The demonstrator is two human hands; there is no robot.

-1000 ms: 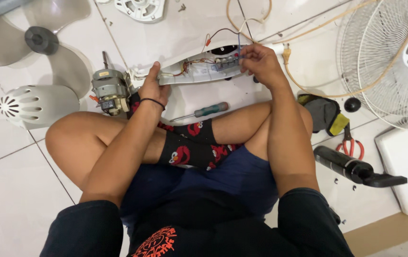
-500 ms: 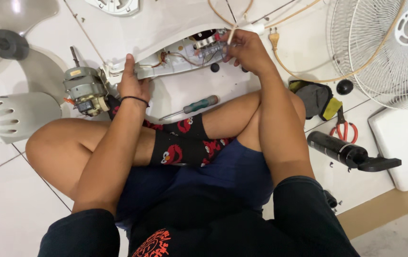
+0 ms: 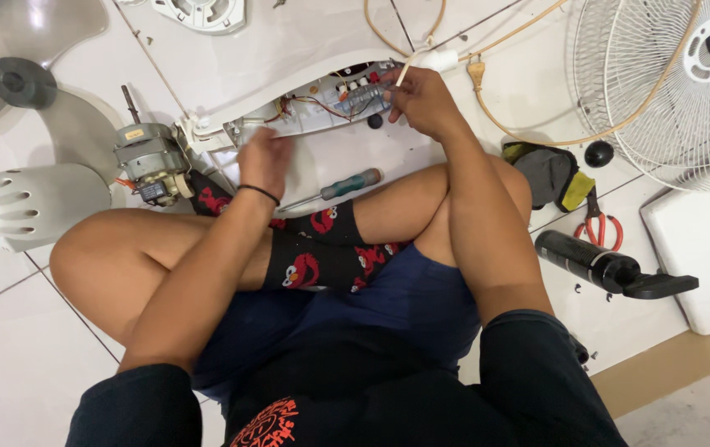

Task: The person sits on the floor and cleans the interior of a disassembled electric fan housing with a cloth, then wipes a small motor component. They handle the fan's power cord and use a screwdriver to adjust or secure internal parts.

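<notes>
At twelve o'clock a screwdriver (image 3: 343, 185); at three, red scissors (image 3: 596, 228); at one, a fan grille (image 3: 678, 83); at ten, a fan blade (image 3: 24, 83).

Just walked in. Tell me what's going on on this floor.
A person sits cross-legged on the tiled floor with a fan taken apart around them. The right hand is at the wiring inside an opened white housing; what its fingers pinch is too small to tell. The left hand hovers by the housing's other end, blurred. A fan motor sits beside it, a green-handled screwdriver lies by the shin, and the wire guard, blades and red scissors lie around.
</notes>
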